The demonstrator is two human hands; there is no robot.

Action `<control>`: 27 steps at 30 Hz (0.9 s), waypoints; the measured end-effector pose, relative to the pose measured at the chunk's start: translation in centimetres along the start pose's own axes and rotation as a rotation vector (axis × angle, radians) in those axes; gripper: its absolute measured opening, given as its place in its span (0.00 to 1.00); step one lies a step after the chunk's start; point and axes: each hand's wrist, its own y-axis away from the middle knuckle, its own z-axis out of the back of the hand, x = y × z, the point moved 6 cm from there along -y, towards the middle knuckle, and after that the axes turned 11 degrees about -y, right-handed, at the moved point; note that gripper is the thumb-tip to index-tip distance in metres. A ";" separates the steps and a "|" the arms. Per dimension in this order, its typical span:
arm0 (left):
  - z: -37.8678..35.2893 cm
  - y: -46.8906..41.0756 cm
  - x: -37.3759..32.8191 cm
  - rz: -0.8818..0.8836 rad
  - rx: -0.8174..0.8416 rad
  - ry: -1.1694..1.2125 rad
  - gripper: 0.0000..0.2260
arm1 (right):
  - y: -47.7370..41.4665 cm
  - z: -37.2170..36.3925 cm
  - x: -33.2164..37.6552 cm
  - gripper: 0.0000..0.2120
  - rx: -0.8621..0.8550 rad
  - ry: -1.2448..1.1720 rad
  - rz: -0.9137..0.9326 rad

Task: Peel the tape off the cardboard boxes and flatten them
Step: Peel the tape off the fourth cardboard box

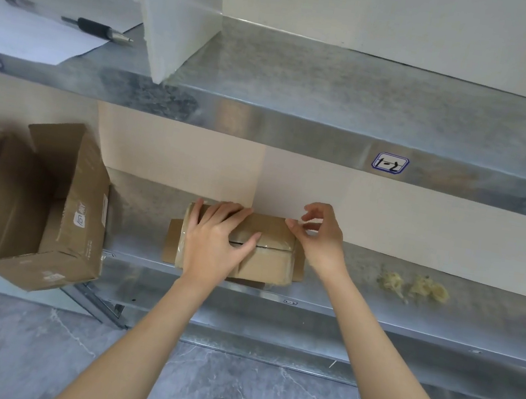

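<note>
Cardboard box under left hand; right hand seemingly pinches tape.

Storeroom: labelled metal shelving, cardboard boxes.

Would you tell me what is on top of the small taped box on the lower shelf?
The left hand lies flat on the small box, hiding part of the tape over its seam. The right hand pinches the tape at the far right edge.
</note>
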 end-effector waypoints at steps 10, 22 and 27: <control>-0.2 -0.3 0.0 -0.003 -0.004 0.001 0.16 | -0.4 0.4 -0.3 0.06 0.079 0.112 0.058; -0.5 -0.7 0.3 0.031 0.033 -0.013 0.16 | 1.3 1.7 -0.3 0.08 -0.189 0.271 0.159; -1.0 -1.0 0.5 0.039 0.058 -0.019 0.17 | 1.6 3.4 0.0 0.12 -0.128 0.175 0.188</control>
